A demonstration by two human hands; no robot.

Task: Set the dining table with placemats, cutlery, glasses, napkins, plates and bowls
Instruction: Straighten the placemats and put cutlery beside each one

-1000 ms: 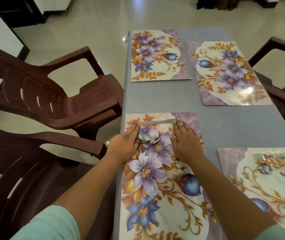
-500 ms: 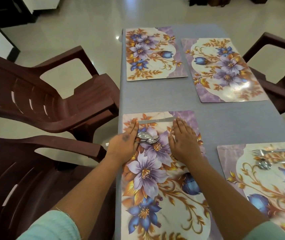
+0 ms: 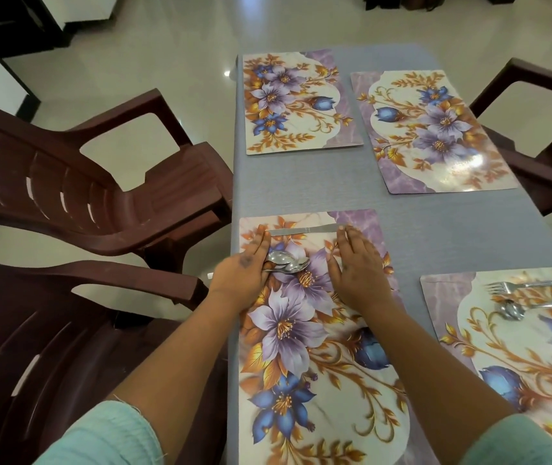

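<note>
Knife (image 3: 305, 229) lies across near-left placemat (image 3: 318, 364) top edge. Left hand (image 3: 241, 273) clutches spoons (image 3: 286, 265); right hand (image 3: 356, 266) flat, fingers straight, nudging knife end. Best: square knife parallel to edge, then lay spoon alongside.

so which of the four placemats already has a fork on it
The near right placemat: a fork lies along its far edge. The near left placemat has only a knife; the two far ones are bare.

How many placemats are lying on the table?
4. The far left placemat, the far right placemat, the near left placemat under both hands, and the near right placemat, cut off by the frame edge. More may lie outside the view.
</note>
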